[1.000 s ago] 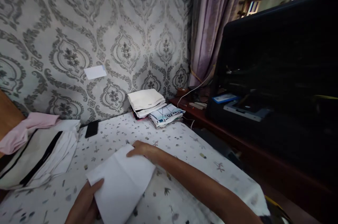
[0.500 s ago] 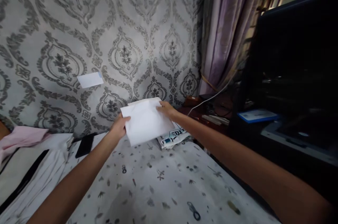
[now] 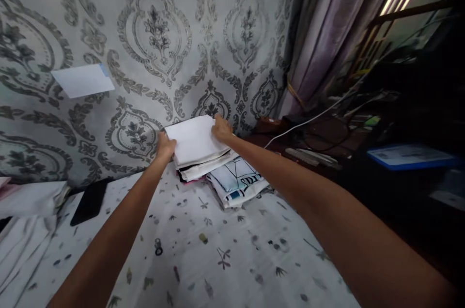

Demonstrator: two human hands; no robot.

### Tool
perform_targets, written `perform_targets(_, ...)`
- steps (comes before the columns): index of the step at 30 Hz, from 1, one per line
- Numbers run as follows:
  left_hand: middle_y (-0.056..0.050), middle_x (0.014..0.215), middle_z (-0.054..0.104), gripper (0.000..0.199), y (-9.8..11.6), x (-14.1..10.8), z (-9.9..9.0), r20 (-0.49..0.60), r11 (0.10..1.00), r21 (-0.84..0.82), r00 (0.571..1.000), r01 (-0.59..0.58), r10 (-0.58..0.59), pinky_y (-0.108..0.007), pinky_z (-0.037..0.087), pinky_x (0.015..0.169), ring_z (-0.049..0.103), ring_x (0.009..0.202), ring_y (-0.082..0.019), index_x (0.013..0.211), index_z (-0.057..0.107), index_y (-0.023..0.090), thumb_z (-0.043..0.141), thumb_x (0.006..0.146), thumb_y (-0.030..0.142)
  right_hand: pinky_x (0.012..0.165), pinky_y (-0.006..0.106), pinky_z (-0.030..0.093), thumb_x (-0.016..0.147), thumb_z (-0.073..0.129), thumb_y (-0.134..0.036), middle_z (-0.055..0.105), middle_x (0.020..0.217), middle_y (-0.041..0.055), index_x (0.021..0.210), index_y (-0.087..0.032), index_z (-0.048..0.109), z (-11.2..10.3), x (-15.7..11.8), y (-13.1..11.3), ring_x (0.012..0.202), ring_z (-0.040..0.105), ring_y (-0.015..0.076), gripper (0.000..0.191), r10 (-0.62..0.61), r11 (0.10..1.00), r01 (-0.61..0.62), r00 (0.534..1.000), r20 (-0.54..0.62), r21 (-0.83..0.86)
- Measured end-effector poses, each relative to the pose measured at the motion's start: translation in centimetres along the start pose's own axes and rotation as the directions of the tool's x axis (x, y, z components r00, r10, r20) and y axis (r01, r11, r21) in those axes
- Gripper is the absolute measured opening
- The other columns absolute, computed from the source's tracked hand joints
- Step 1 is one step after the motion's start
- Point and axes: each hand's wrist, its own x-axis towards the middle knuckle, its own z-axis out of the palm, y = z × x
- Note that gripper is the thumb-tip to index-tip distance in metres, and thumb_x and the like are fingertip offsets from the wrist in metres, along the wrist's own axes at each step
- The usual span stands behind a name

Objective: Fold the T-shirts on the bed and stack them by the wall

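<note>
In the head view, the folded white cloth (image 3: 191,139) lies atop the stack (image 3: 203,170), seemingly longest left to right, between the left hand (image 3: 166,146) pinching its left edge and the right hand (image 3: 222,130) gripping its far right corner, neither of the 2 nearer.

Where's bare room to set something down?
Widest: leaf-printed white sheet between left forearm and right forearm, bounded beyond by black-lettered white folded cloth. Narrow strip: between flat black rectangle and left forearm. Crowded: far side, where left hand and right hand hold plain white folded cloth atop folded fabric pile.
</note>
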Motion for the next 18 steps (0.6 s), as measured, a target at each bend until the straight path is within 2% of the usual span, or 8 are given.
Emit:
perform_targets(3,-0.024,0.154,0.036,0.07,0.9,-1.6,0.2,-0.119,0.964,0.212,0.975,-0.161,0.189,-0.052,0.027,0.118,0.027,0.147,-0.038,0.147,0.033,0.011,0.062,0.083,0.02,0.112,0.053,0.033,0.094,0.043,-0.023,0.047,0.147,0.0202,0.139,-0.012,0.049,0.7,-0.6,-1.5,0.137,0.04,0.035,0.046,-0.215,0.973,0.202,0.97,-0.117,-0.114)
perform_targets(5,-0.023,0.161,0.025,0.069,1.6,-2.6,1.1,-0.068,0.868,0.404,0.937,-0.288,0.342,-0.056,0.018,0.12,0.016,0.152,-0.039,0.15,0.032,0.013,0.059,0.089,0.03,0.116,0.057,0.024,0.098,0.044,-0.036,0.039,0.156,0.0153,0.143,-0.018,0.049,1.6,-1.0,-2.3,0.145,0.029,0.0346,0.048,-0.394,0.91,0.376,0.916,-0.08,-0.173)
perform_targets(6,-0.023,0.163,0.021,0.067,1.9,-3.0,1.6,0.0,0.828,0.466,0.935,-0.313,0.354,-0.06,0.015,0.12,0.011,0.153,-0.04,0.151,0.032,0.014,0.057,0.092,0.034,0.116,0.059,0.022,0.099,0.043,-0.042,0.035,0.159,0.0131,0.146,-0.022,0.046,2.2,-1.1,-2.4,0.147,0.026,0.0345,0.051,-0.419,0.895,0.411,0.908,-0.011,-0.171)
perform_targets(9,-0.023,0.165,0.019,0.06,2.3,-3.2,2.9,0.209,0.81,0.531,0.965,-0.25,0.16,-0.065,0.012,0.118,0.008,0.154,-0.039,0.152,0.034,0.015,0.048,0.099,0.039,0.114,0.066,0.02,0.1,0.037,-0.056,0.031,0.162,0.0137,0.154,-0.027,0.037,4.2,-1.4,-1.9,0.148,0.024,0.0378,0.061,-0.276,0.94,0.304,0.945,0.175,-0.154)
perform_targets(12,-0.028,0.163,0.016,0.064,2.2,-2.6,3.0,0.272,0.816,0.518,0.954,-0.257,0.128,-0.063,0.012,0.118,0.007,0.153,-0.037,0.153,0.032,0.01,0.044,0.101,0.044,0.11,0.069,0.018,0.099,0.036,-0.059,0.028,0.162,0.0193,0.156,-0.024,0.035,5.8,-1.0,-1.1,0.148,0.021,0.0431,0.066,-0.253,0.945,0.279,0.954,0.159,-0.172)
perform_targets(14,-0.024,0.164,0.017,0.063,2.0,-2.6,2.4,0.271,0.8,0.544,0.956,-0.252,0.116,-0.057,0.017,0.117,0.008,0.153,-0.033,0.153,0.034,0.015,0.044,0.101,0.048,0.107,0.07,0.019,0.1,0.035,-0.06,0.028,0.161,0.0245,0.157,-0.021,0.034,6.6,-0.4,-0.8,0.147,0.02,0.0462,0.069,-0.272,0.94,0.29,0.955,0.115,-0.178)
perform_targets(17,-0.025,0.164,0.015,0.065,1.4,-4.4,0.5,0.308,0.857,0.44,0.942,-0.268,0.136,-0.056,0.021,0.117,0.007,0.152,-0.034,0.154,0.033,0.01,0.047,0.1,0.045,0.1,0.07,0.025,0.098,0.036,-0.061,0.03,0.159,0.0276,0.156,-0.024,0.036,7.5,0.7,-0.4,0.145,0.026,0.0469,0.069,-0.308,0.929,0.322,0.946,0.1,-0.185)
perform_targets(18,-0.026,0.162,0.021,0.066,0.9,-5.6,-0.5,0.323,0.864,0.419,0.935,-0.279,0.146,-0.05,0.025,0.117,0.012,0.152,-0.034,0.152,0.037,0.009,0.053,0.098,0.043,0.098,0.07,0.027,0.097,0.037,-0.063,0.032,0.158,0.0276,0.155,-0.026,0.037,7.8,1.2,-0.2,0.144,0.029,0.0469,0.069,-0.315,0.927,0.327,0.944,0.095,-0.185)
